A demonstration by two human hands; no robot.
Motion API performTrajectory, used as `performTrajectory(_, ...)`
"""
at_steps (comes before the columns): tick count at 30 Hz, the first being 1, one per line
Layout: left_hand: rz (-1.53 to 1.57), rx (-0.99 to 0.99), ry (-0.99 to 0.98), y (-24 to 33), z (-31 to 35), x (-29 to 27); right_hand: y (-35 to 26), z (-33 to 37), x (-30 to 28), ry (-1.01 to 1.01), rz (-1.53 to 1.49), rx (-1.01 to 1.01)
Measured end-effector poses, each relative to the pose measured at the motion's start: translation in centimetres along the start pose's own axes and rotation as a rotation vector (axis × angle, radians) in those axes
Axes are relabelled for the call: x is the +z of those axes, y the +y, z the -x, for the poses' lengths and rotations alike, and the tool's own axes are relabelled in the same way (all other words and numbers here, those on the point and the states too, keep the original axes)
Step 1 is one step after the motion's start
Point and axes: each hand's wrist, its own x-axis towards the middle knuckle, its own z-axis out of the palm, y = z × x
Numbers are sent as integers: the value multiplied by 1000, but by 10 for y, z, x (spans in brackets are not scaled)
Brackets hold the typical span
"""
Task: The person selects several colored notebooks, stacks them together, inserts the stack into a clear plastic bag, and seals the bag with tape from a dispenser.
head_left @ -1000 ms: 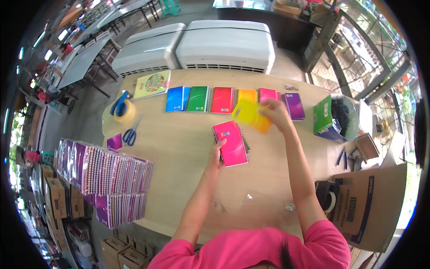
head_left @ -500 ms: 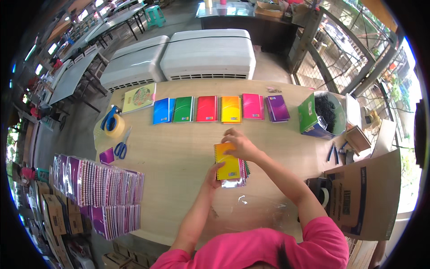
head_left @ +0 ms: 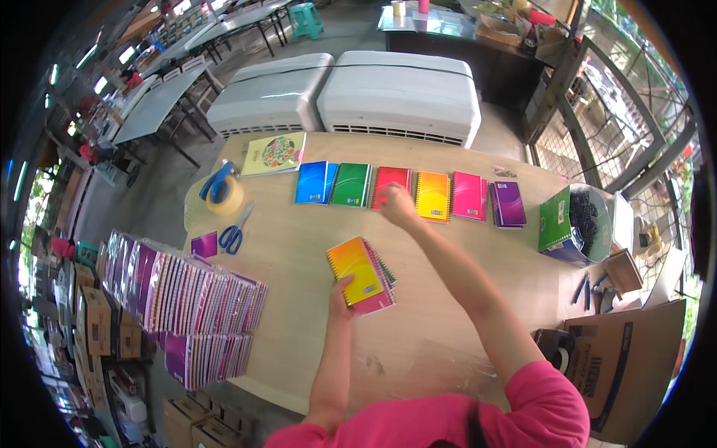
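Observation:
Gripped in my left hand (head_left: pixel 342 296) is a fanned stack of spiral notebooks. A yellow-orange notebook (head_left: pixel 352 267) lies on top, with a pink one (head_left: pixel 375 302) and a green edge showing beneath. My right hand (head_left: pixel 397 203) is stretched out to the row at the back, its fingers bent closed at the lower part of a red notebook (head_left: pixel 391 177); the fingertips are partly hidden. Beside it in the row lie blue (head_left: pixel 311 183), green (head_left: pixel 351 184), yellow (head_left: pixel 433 196), pink (head_left: pixel 467 194) and purple (head_left: pixel 508 204) notebooks.
Wrapped purple notebooks (head_left: pixel 194 291) stand in rows at the left edge. Scissors (head_left: pixel 233 235), tape rolls (head_left: pixel 225 196) and a yellow book (head_left: pixel 274 153) lie at the back left. At right are a box of black coils (head_left: pixel 564 224), pliers (head_left: pixel 582 290) and a cardboard box (head_left: pixel 631 373).
My right hand has left the yellow notebook and reached forward to the red one. The stack in my left hand is now tilted and fanned. The whole view has shifted.

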Motion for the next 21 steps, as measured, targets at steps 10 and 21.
performTrajectory(10,19,-6,-44,2,1,-18,12,18,14,415,-95,117)
performTrajectory(21,16,6,-58,-11,-15,-5,38,-5,-35,140,259,49)
